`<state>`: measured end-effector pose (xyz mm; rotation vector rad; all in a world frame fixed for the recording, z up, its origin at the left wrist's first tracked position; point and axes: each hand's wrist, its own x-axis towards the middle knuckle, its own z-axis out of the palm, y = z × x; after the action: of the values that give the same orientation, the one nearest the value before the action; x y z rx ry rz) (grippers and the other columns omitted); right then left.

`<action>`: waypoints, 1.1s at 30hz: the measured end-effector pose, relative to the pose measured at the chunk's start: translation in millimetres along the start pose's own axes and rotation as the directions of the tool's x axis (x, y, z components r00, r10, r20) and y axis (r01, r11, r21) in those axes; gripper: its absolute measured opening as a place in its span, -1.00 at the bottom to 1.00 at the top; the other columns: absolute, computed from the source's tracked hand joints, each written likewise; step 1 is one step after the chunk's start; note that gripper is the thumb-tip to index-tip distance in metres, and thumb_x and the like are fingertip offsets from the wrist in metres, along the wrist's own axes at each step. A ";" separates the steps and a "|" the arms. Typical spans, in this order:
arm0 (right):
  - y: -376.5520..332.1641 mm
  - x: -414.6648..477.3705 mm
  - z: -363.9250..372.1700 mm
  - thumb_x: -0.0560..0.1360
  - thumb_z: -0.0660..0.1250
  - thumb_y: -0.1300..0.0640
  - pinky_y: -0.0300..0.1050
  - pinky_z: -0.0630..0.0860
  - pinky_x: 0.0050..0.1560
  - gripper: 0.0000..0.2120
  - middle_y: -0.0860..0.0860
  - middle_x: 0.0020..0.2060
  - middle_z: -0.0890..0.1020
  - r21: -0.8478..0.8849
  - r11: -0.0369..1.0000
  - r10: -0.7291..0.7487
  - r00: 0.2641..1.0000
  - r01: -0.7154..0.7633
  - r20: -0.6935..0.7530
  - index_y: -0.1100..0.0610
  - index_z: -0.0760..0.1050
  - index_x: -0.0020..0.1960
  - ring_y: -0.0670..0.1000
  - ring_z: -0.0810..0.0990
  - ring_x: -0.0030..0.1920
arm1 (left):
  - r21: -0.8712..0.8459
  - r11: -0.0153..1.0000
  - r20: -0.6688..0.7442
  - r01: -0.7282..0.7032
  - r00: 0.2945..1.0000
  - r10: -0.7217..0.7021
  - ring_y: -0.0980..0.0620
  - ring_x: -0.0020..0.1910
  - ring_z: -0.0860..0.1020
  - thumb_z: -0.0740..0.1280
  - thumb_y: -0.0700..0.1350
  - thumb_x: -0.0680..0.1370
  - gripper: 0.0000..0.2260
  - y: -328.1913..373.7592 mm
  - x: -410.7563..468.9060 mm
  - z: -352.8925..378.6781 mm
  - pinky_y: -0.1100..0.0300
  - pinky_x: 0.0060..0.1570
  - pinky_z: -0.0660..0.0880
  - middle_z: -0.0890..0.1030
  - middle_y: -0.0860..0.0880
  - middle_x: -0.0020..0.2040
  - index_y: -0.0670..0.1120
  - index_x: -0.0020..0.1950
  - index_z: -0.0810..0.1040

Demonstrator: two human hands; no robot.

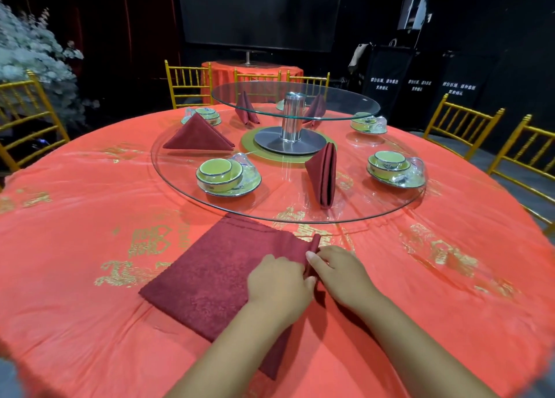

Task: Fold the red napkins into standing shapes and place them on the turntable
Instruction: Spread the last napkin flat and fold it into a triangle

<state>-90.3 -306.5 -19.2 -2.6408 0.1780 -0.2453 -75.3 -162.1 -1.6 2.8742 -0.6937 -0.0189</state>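
A dark red napkin point(210, 274) lies flat on the red tablecloth near the table's front edge. Its right edge is gathered into narrow upright pleats. My left hand point(277, 283) and my right hand point(339, 271) both pinch those pleats from either side. On the glass turntable point(354, 214) stand folded red napkins: one upright cone point(322, 175) at the near right, one tent shape point(198, 136) at the left, and two point(246, 107) point(315, 109) farther back, behind the raised glass tier.
Green cup-and-saucer sets point(225, 177) point(390, 165) sit on the turntable, with more at the back. A steel post point(292, 118) holds a smaller glass tier point(330, 113) at the centre. Gold chairs point(462, 121) ring the table. White flowers point(27, 55) stand at far left.
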 end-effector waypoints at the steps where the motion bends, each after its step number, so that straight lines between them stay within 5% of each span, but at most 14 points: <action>1: -1.0 2.9 2.0 0.57 0.17 -0.06 0.13 0.29 0.26 -0.65 -0.10 -0.26 0.46 -0.025 0.999 0.046 0.999 -0.046 -0.018 0.01 0.34 -0.36 0.00 0.44 -0.10 | -0.015 1.000 -0.016 -0.027 1.000 0.026 -0.09 0.17 0.46 0.13 0.19 0.56 -0.65 -1.6 -1.8 1.5 0.07 0.06 0.40 0.60 0.00 0.10 0.03 0.13 0.56; 4: -1.6 8.9 8.4 0.52 0.23 -0.01 0.13 0.05 0.43 -0.78 -0.06 -0.11 0.51 -0.134 0.981 0.134 0.990 -0.139 -0.048 0.00 0.31 -0.27 0.03 0.48 0.07 | -0.058 0.997 -0.082 -0.057 0.995 0.052 0.08 0.36 0.39 0.13 0.26 0.55 -0.58 -20.5 -7.5 5.0 -0.06 0.40 0.12 0.51 0.10 0.31 0.14 0.33 0.45; 6: 0.0 12.5 9.8 0.52 0.22 0.03 0.14 0.00 0.44 -0.86 -0.04 -0.03 0.55 -0.203 0.967 0.143 0.987 -0.156 -0.078 0.00 0.33 -0.20 0.04 0.49 0.13 | -0.027 1.000 -0.126 -0.010 0.992 0.006 0.13 0.48 0.20 0.10 0.29 0.54 -0.51 -42.1 -11.8 6.6 -0.16 0.45 -0.09 0.33 0.09 0.47 0.18 0.44 0.31; 9: 5.2 19.4 3.6 0.52 0.24 0.03 0.14 0.03 0.45 -0.93 -0.02 0.01 0.58 -0.261 0.944 0.172 0.975 -0.204 -0.139 0.02 0.43 -0.10 0.07 0.50 0.17 | 0.062 0.990 -0.097 0.128 0.988 -0.122 0.07 0.54 0.02 0.02 0.38 0.51 -0.40 -74.9 -21.5 11.2 -0.20 0.45 -0.10 0.12 0.01 0.56 0.19 0.52 0.14; 11: 6.1 20.2 -2.0 0.52 0.26 -0.01 0.10 0.07 0.44 -0.80 0.00 0.08 0.56 -0.282 0.932 0.192 0.969 -0.230 -0.157 0.05 0.46 0.08 0.08 0.47 0.21 | 0.024 0.986 -0.028 0.164 0.986 -0.163 0.04 0.55 -0.05 -0.04 0.42 0.49 -0.33 -86.9 -29.5 17.0 -0.16 0.46 -0.10 0.05 -0.02 0.58 0.17 0.54 0.08; 14: -10.1 7.8 -5.6 0.50 0.30 -0.04 -0.04 0.24 0.34 -0.64 0.03 0.18 0.52 -0.178 0.984 0.005 0.993 -0.027 -0.122 0.09 0.43 0.24 0.09 0.44 0.24 | -0.004 0.988 -0.047 0.156 0.987 -0.156 0.05 0.55 -0.11 -0.09 0.37 0.53 -0.37 -87.7 -36.4 25.9 -0.09 0.48 -0.14 0.00 -0.01 0.59 0.16 0.55 0.08; 17: -40.7 -24.7 3.0 0.47 0.30 -0.11 -0.14 0.27 0.30 -0.61 0.03 0.22 0.54 0.008 0.953 -0.304 0.952 0.304 0.040 0.08 0.49 0.21 0.03 0.44 0.27 | -0.107 0.980 -0.133 0.167 0.975 -0.180 0.09 0.55 -0.05 -0.05 0.24 0.60 -0.51 -86.8 -35.5 27.3 -0.05 0.49 -0.12 0.09 0.03 0.57 0.18 0.51 0.19; 20: -61.2 -53.7 20.9 0.44 0.25 -0.23 -0.09 0.25 0.36 -0.48 0.00 0.32 0.48 -0.034 0.893 -0.435 0.881 0.448 0.185 0.05 0.46 0.27 0.01 0.37 0.35 | -0.278 0.950 -0.218 0.143 0.954 -0.207 0.11 0.52 0.10 0.02 0.18 0.61 -0.57 -88.1 -35.8 25.6 -0.03 0.48 -0.03 0.26 0.05 0.52 0.15 0.43 0.37; 24: -66.3 -61.8 28.7 0.49 0.20 -0.21 -0.01 0.29 0.31 -0.54 -0.05 0.31 0.45 -0.146 0.871 -0.441 0.877 0.469 0.189 -0.01 0.46 0.29 0.01 0.33 0.34 | -0.497 0.868 -0.397 0.001 0.889 -0.228 0.00 0.39 0.39 0.11 0.13 0.56 -0.58 -87.3 -41.5 16.2 -0.08 0.38 0.26 0.54 -0.04 0.30 -0.04 0.20 0.62; 29: -70.3 -66.4 30.2 0.56 0.09 -0.12 0.02 0.43 0.13 -0.63 -0.01 0.07 0.55 -0.206 0.865 -0.437 0.888 0.459 0.145 0.05 0.54 0.14 0.07 0.45 0.15 | -0.467 0.864 -0.605 -0.186 0.780 -0.159 -0.10 0.21 0.53 0.12 0.06 0.55 -0.58 -84.6 -45.2 8.6 -0.09 0.20 0.42 0.62 -0.08 0.11 -0.17 0.03 0.67; 33: -69.6 -66.1 25.1 0.57 0.15 -0.03 -0.02 0.42 0.01 -0.72 -0.02 -0.15 0.59 0.062 0.943 -0.326 0.945 0.327 -0.014 0.07 0.58 -0.08 -0.01 0.51 -0.04 | -0.414 0.867 -0.714 -0.279 0.690 -0.118 -0.11 0.24 0.51 0.13 -0.02 0.56 -0.63 -87.5 -46.0 7.9 -0.12 0.20 0.40 0.60 -0.10 0.16 -0.19 0.12 0.63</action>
<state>-143.9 -223.0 -17.5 -2.5953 -0.2671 -0.3579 -77.3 -66.1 -26.7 2.0649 -0.5333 0.7963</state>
